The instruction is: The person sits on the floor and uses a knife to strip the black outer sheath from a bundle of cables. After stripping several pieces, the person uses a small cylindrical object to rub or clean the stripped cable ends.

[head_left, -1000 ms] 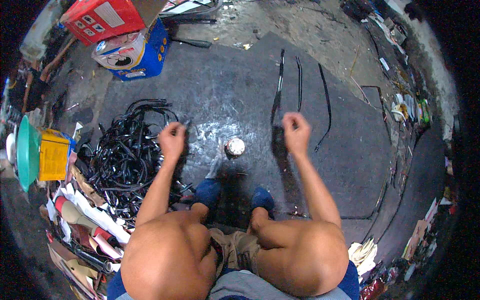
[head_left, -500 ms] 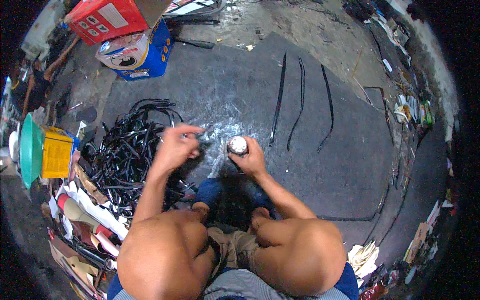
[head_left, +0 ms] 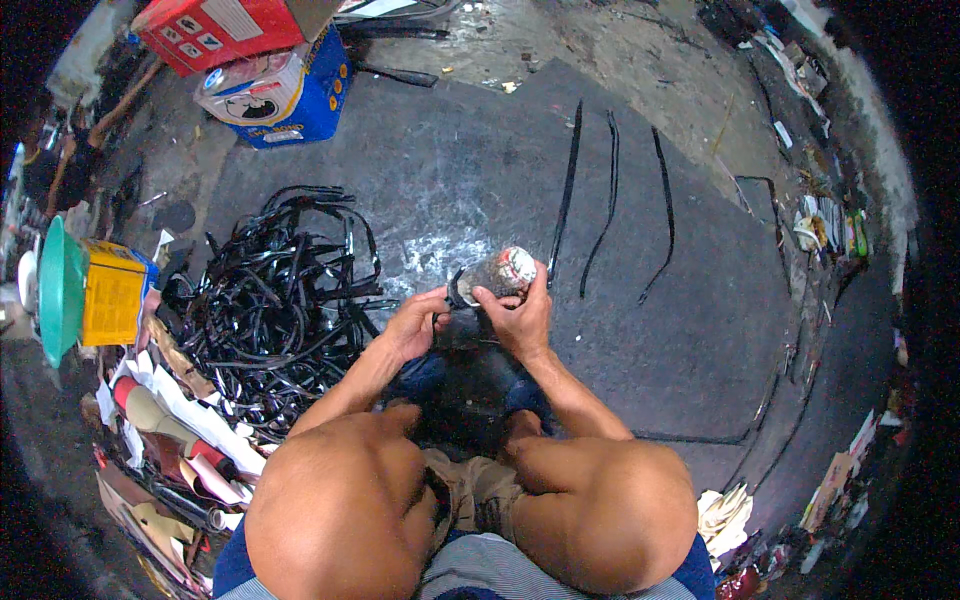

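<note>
My right hand grips a stubby, grey, crusted cylinder tilted on its side in front of my knees. Its upper right end is white with some red; the lower left end is black. At that black end, my left hand is closed in a pinch around a small dark piece that I cannot make out. Left of my left hand lies a tangled heap of shiny black strips. Three black strips are laid out apart from one another on the dark mat, to the right and beyond the cylinder.
A dark mat covers the floor before me. A blue box stands far left with a red box above it. Beside the heap are a yellow tin and a green basin. Paper scraps lie nearer on the left.
The cylinder has tipped from end-up to lying tilted, and my right hand has moved slightly right. My left hand has come right and down to the cylinder's black end, its fingers now pinched.
</note>
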Demonstrator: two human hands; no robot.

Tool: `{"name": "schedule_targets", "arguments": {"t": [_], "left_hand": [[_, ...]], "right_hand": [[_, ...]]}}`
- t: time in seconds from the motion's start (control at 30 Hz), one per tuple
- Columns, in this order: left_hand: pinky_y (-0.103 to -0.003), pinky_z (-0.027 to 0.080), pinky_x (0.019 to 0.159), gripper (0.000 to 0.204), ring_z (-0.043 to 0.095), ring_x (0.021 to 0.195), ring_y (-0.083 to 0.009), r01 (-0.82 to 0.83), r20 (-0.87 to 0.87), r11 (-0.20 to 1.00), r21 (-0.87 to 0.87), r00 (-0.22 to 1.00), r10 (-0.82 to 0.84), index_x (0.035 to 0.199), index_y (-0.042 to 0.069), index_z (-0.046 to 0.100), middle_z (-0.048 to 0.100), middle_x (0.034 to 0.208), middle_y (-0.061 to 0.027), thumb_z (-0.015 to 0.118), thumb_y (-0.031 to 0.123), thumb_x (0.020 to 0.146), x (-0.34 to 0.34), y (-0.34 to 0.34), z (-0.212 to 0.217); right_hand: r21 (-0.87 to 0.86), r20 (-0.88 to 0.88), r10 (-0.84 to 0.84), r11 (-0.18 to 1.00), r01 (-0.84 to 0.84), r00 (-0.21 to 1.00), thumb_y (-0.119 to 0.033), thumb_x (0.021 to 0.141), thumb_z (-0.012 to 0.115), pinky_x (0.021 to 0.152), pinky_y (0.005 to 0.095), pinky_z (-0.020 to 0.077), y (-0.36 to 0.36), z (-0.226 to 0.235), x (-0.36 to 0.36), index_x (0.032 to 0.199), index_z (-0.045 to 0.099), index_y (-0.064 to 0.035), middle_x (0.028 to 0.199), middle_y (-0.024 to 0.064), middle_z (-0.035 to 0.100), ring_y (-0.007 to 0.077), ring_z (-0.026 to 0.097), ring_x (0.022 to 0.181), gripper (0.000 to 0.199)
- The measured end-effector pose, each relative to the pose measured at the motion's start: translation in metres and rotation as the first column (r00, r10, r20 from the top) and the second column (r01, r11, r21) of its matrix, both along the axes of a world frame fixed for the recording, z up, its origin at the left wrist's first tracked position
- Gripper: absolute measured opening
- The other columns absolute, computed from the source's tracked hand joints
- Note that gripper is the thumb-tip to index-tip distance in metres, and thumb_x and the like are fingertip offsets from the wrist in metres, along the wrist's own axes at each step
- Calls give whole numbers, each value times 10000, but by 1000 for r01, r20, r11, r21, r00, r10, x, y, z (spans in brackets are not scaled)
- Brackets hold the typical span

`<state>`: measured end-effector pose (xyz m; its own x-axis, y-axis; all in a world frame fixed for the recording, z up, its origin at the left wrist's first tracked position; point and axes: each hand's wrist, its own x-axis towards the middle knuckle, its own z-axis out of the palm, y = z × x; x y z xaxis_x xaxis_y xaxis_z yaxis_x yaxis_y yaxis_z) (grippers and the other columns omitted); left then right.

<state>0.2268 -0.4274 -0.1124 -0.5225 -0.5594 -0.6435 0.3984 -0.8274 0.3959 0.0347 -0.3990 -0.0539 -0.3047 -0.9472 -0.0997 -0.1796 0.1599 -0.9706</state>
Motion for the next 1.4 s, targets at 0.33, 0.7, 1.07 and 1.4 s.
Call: {"name": "schedule_targets", "arguments": {"t": [0.33, 0.7, 1.07, 1.4], "left_hand": [[-271, 478, 522, 161, 639, 610, -119, 510, 570, 795, -330, 778, -262, 946, 16, 738, 704, 741, -61, 726, 29, 785, -2, -31, -18], [-344, 555, 726, 114, 692, 748, -188, 843, 930, 473, -258, 348, -114, 812, 50, 765, 744, 818, -91, 758, 139, 741, -24, -68, -55], [-408, 499, 980, 644, 632, 1135, -310, 636, 679, 261, -726, 723, 128, 1250, 37, 577, 643, 1203, -146, 864, 134, 682, -22, -32, -18], [-397, 520, 883, 534, 657, 1022, -335, 591, 622, 199, -782, 761, 185, 1191, 12, 588, 644, 1092, -165, 819, 82, 714, -32, -31, -14]], "right_hand": [[-37, -89, -228, 974, 226, 970, -113, 803, 837, 754, 289, 562, 14, -55, -76, 1229, 502, -27, 1035, 81, 659, 142, 658, 905, 549], [-51, -504, 171, 972, -227, 846, -287, 766, 856, 741, 419, 574, 3, -62, -15, 1307, 476, -49, 1029, 191, 700, 350, 717, 908, 702], [44, -343, 229, 973, -228, 911, -30, 813, 682, 801, 364, 558, 3, -111, -28, 1221, 571, -52, 1073, 137, 691, 296, 680, 906, 424], [361, 443, -176, 932, 4, 879, 91, 814, 650, 601, 277, 481, -17, -90, -46, 1007, 561, -56, 796, 72, 673, 152, 629, 685, 259]]}}
